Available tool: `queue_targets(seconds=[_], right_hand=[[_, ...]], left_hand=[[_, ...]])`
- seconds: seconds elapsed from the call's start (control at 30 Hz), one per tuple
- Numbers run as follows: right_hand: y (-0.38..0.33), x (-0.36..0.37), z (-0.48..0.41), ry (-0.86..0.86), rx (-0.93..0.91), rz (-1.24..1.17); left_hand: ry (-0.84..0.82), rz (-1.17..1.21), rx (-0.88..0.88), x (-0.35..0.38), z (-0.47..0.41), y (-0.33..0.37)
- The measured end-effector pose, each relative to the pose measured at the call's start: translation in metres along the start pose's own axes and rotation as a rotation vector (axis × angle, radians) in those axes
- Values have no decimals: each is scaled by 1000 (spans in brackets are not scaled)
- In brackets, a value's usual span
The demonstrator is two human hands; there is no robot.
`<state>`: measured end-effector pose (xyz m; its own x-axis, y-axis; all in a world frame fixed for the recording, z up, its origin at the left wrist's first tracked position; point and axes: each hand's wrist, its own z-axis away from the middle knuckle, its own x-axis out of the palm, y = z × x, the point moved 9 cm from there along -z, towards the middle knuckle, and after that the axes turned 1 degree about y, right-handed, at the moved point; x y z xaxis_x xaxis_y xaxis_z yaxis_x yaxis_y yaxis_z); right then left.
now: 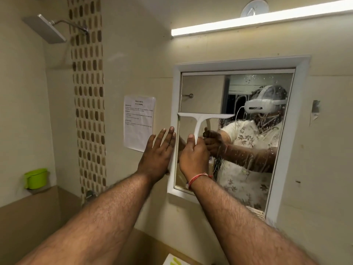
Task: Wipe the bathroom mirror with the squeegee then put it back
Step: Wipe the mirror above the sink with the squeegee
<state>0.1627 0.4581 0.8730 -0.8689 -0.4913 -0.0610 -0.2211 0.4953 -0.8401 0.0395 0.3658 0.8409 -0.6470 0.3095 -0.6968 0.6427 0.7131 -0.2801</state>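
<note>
A white T-shaped squeegee (200, 119) lies with its blade flat against the left half of the bathroom mirror (202, 90), about mid-height. My right hand (193, 155) grips the squeegee's handle from below. My left hand (157, 155) is flat, fingers apart, pressed against the mirror's white frame (176, 92) on its left side. The right half of the glass carries water drops and streaks; the strip above the blade looks clean.
A printed paper sheet (138, 122) is stuck on the wall left of the mirror. A tube light (257, 21) runs above. A shower head (44, 28) and a green mug (36, 177) on a ledge are at the left.
</note>
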Motion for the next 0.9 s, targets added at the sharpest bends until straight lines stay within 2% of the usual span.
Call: queue_targets(seconds=[0.3, 0.9], right_hand=[[37, 3, 34, 0, 63, -48], [128, 3, 104, -14, 173, -13]], left_hand=[[-29, -1, 4, 25, 26, 9], [-199, -44, 53, 90, 92, 34]])
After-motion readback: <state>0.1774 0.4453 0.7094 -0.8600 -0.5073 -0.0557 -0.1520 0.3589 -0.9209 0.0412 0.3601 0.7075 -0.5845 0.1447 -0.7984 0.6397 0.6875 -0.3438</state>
